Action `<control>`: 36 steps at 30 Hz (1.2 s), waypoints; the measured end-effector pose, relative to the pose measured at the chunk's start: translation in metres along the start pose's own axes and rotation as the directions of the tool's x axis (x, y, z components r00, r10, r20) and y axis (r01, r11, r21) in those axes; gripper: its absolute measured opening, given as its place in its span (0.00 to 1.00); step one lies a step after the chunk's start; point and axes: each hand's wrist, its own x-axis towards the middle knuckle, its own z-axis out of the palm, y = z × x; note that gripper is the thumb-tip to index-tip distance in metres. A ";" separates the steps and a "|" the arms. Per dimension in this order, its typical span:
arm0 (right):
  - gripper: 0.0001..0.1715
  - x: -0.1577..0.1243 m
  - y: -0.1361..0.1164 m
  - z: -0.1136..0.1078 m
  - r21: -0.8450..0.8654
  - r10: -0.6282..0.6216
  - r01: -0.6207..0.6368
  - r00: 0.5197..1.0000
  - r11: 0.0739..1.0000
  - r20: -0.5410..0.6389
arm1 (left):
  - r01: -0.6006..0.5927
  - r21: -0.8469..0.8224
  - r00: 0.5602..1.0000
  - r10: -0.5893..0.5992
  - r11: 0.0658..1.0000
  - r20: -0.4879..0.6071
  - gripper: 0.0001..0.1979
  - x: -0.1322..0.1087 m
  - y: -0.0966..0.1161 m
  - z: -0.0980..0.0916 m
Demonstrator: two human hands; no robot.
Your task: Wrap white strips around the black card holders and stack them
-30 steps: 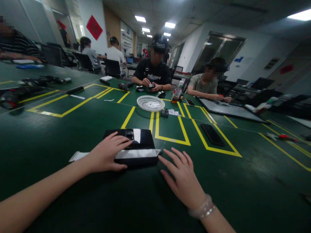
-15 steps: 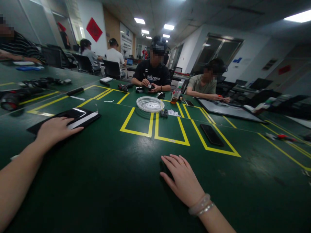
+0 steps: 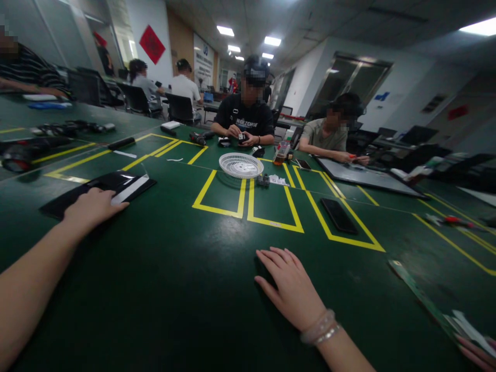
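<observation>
My left hand (image 3: pixel 91 207) rests on a flat black plastic-looking sleeve (image 3: pixel 73 187) with a white strip along one edge. Its thumb is stretched out and its fingers lie across the sleeve, partly hidden behind the knuckles; I see no grip around it. Nearer the middle, my right hand (image 3: pixel 289 281) lies palm down on the green table (image 3: pixel 201 289), fingers extended and holding nothing. Two clear bracelets circle its wrist. Beyond it lies a black phone (image 3: pixel 338 215) on the yellow tape.
At the lower right edge, another person's hand (image 3: pixel 478 354) is beside a long green strip (image 3: pixel 418 294) and white pieces. A white basket (image 3: pixel 241 166) stands mid-table. Two people work across the table, one by a large panel (image 3: pixel 368 176). Power drills (image 3: pixel 23 155) lie left.
The other person's hand and the green strip have come into view at the lower right. My left hand and the black sleeve sit slightly further left; its fingers look more bent. My right hand stays put.
</observation>
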 end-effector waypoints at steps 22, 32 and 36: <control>0.29 0.000 -0.012 -0.008 0.127 -0.123 0.134 0.988 0.983 -0.089 | -0.646 -0.533 0.600 0.795 0.546 0.088 0.23 -0.094 0.155 -0.001; 0.20 0.000 -0.016 -0.010 0.524 -0.049 0.036 0.999 0.851 0.011 | -0.659 -0.617 0.469 0.876 0.429 0.108 0.23 -0.116 0.170 -0.003; 0.20 0.004 -0.007 -0.011 0.808 0.235 -0.119 0.972 0.577 -0.025 | -0.579 -0.454 0.748 0.662 0.677 0.034 0.32 -0.072 0.136 -0.005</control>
